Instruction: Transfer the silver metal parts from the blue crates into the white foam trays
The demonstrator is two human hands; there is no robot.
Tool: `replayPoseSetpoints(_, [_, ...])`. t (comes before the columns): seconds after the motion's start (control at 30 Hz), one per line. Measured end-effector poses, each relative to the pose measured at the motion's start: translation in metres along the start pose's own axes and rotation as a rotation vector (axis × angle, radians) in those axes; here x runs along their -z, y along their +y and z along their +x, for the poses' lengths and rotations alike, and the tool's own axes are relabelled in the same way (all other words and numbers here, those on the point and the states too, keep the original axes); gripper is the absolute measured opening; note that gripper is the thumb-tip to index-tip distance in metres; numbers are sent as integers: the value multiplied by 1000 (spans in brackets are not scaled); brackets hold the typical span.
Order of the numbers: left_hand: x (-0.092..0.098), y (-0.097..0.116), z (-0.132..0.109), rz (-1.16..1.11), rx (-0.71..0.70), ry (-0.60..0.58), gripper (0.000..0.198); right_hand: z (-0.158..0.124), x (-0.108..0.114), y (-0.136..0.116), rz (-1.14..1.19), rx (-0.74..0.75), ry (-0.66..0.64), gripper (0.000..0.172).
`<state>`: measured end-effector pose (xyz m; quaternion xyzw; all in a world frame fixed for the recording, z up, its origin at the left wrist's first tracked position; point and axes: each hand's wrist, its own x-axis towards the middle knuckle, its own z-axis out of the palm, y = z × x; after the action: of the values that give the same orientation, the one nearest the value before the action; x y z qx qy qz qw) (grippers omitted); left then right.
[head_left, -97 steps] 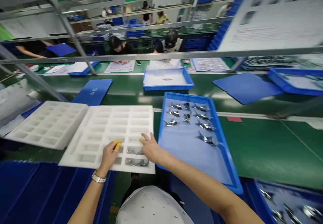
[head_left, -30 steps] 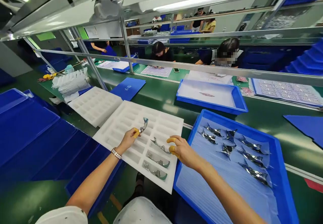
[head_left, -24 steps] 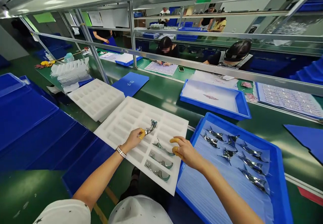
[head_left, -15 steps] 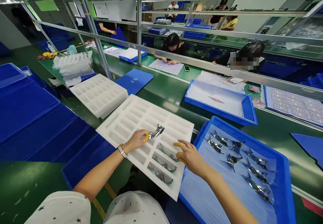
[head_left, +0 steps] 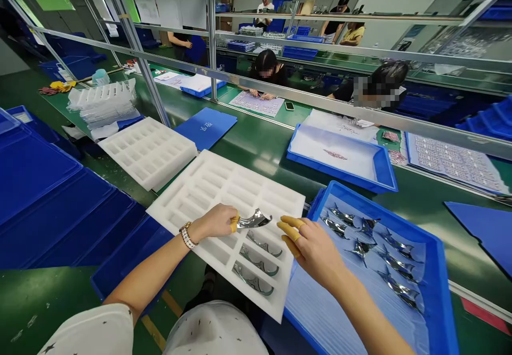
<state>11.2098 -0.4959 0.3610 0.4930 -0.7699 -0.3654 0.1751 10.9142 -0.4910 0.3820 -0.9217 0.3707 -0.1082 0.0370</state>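
Observation:
My left hand (head_left: 216, 221), with yellow finger cots and a wrist bracelet, pinches a shiny curved metal part (head_left: 254, 220) above the white foam tray (head_left: 208, 184). Three similar metal parts (head_left: 256, 261) lie in the tray's near right slots. My right hand (head_left: 312, 243), also with yellow finger cots, hovers at the tray's right edge with fingers apart and nothing in it, its fingertips close to the held part. To the right, a blue bin (head_left: 436, 248) holds several more shiny parts (head_left: 384, 259) on a pale liner.
A second white foam tray (head_left: 148, 149) and a stack of trays (head_left: 102, 104) lie to the left, with blue lids (head_left: 48, 205) beside them. Another blue bin (head_left: 340, 157) sits on the green belt. People work across the line behind metal rails (head_left: 280, 91).
My left hand lifted a metal part from the tray, turned it and carried it rightward toward my right hand. The view shifted leftward then steadied.

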Motion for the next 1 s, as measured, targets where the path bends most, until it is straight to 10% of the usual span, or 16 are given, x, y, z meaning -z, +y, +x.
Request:
replayPoseSetpoints(0.33, [-19,6,65,-21,49,-232,15,-8,-30,22,35,-51,-106,29])
replayPoseSetpoints(0.57, [-38,-25,79,-50,84,147,20,-21,-55,49,419,-158,-128,25])
replayPoseSetpoints(1.0, [-55,-51,78,-107,76,276,26,2,-76,43,256,-306,-317,28])
